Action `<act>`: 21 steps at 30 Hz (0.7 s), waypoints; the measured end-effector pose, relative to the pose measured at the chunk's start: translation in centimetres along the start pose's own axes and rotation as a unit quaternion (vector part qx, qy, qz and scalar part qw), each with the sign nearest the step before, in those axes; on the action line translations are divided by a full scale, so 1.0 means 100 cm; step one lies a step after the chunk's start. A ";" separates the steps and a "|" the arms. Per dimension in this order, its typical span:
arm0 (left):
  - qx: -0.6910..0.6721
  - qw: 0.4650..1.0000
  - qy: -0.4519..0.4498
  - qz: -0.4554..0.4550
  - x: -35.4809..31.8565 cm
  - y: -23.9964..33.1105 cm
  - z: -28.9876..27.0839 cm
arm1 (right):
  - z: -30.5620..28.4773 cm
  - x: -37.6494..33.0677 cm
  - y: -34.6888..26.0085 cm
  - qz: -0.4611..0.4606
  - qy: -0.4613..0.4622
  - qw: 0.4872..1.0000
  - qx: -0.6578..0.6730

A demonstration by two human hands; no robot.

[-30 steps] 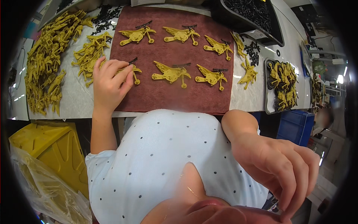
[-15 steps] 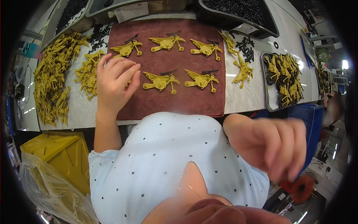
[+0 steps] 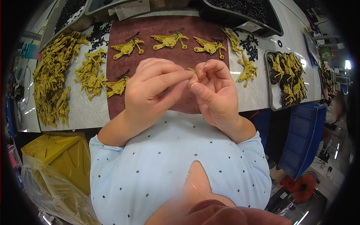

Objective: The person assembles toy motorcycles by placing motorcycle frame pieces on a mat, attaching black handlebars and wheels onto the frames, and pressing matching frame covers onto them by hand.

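Note:
My left hand (image 3: 153, 92) and my right hand (image 3: 217, 90) meet above the near half of a reddish-brown cloth mat (image 3: 150, 22). The left fingers are pressed together, their tips against the right fingertips. My right hand is closed in a pinch; whatever lies between the fingers is too hidden to make out. A small yellow tip (image 3: 192, 70) shows between the hands. Yellow plastic parts, each with a thin black piece, lie on the mat: one at far left (image 3: 128, 48), one at far middle (image 3: 170, 40), one at far right (image 3: 210, 47), one at near left (image 3: 117, 87).
A heap of yellow parts (image 3: 52, 78) and a smaller pile (image 3: 91, 73) lie left. Loose black pieces (image 3: 248, 47) lie right of the mat, near a black bin (image 3: 240, 17). A tray (image 3: 273, 101) holds yellow-and-black assemblies. Yellow (image 3: 56, 150) and blue (image 3: 303, 138) crates stand below table level.
My right hand has come up from beside my body to the mat. My left hand has moved right to meet it, uncovering the near-left part; both hands now cover the near-middle parts.

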State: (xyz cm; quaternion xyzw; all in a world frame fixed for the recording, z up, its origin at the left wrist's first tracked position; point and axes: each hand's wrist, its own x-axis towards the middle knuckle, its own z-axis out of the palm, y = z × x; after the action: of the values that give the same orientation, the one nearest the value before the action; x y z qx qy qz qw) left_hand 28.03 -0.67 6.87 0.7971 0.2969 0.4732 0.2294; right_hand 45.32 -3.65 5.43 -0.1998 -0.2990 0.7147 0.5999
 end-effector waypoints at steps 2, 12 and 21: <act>-0.017 0.999 0.023 -0.021 -0.001 0.001 0.004 | -0.001 0.001 0.001 -0.007 -0.002 1.000 -0.008; -0.011 0.998 0.041 -0.037 -0.006 0.000 -0.001 | -0.001 0.005 0.006 -0.035 -0.008 0.995 -0.090; 0.187 0.978 0.052 0.083 -0.005 -0.004 -0.001 | -0.006 0.007 0.012 -0.077 -0.015 0.980 -0.183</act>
State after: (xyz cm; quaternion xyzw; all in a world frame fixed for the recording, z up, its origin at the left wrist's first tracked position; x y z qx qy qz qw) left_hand 27.66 -0.67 6.37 0.8223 0.3240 0.4674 0.0206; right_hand 44.63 -2.98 4.26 -0.2716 -0.4480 0.6023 0.6023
